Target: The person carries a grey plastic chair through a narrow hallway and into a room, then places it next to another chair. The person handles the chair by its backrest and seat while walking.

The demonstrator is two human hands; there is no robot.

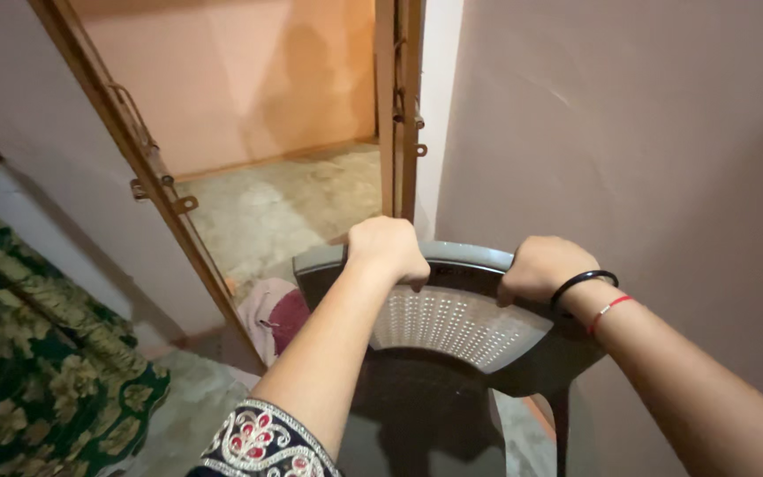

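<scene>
**Carrying a chair close to a narrow doorway**

Holding the plastic chair [452, 327] by the top edge of its backrest, the person stood just in front of an open doorway [284, 132], with a plain wall [620, 132] close on the right side.

The risks, as I judged them, went like this. At the left edge of the view, a green and gold patterned cloth [28, 353] hung near the floor, and a chair leg could have caught in it if the chair swung that way. Next, a pink and dark red bundle of cloth [271, 314] lay on the floor at the foot of the wooden door frame [147, 168], just beside the left corner of the backrest; a foot or a leg of the chair could have tripped on it. The frame also carried metal hinges that stuck out, so the chair could have knocked or scraped there. On the right, the backrest was very near the wall and could have rubbed it.

The left hand [388, 250] was closed firmly over the top rim, near the left corner, fingers curled to the far side. The right hand [540, 268], with a black bangle and a red thread at the wrist, was clamped on the same rim toward the right corner. Both grips looked tight, with no gap visible.
</scene>
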